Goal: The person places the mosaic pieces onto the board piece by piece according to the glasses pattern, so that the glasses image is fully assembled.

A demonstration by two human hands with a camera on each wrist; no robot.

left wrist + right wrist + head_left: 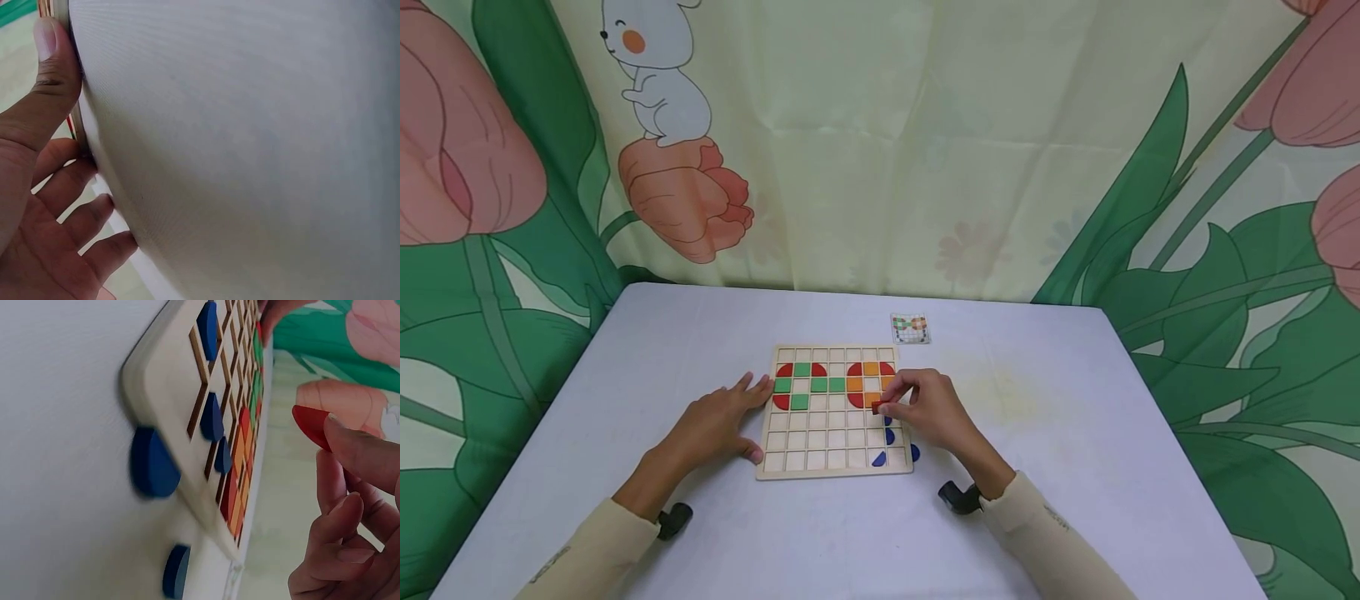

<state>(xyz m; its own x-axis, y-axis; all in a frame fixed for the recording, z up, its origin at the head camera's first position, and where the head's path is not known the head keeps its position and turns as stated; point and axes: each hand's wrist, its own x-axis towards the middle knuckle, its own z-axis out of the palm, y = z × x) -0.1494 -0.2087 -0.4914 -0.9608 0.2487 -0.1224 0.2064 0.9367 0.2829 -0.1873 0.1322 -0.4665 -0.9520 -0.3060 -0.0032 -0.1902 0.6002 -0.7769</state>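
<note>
A wooden grid board [820, 463] lies flat on the table. My left hand [715, 425] rests at its left edge, fingers spread and thumb near the lower corner; the left wrist view shows the fingertips touching the edge. Above the board's right side, my right hand [931, 408] pinches a red quarter-circle piece [310, 425] between thumb and finger. Green squares [837, 384], orange squares [854, 384] and red quarter-circles [781, 402] fill cells in two ring-like groups. The right group is partly covered by my right fingers.
Blue rounded pieces [878, 459] lie on the board's lower right cells. Another blue piece [914, 452] is just off the right edge. A small pattern card [911, 328] lies behind the board on the white cloth [1037, 500]. A printed curtain [865, 167] hangs behind.
</note>
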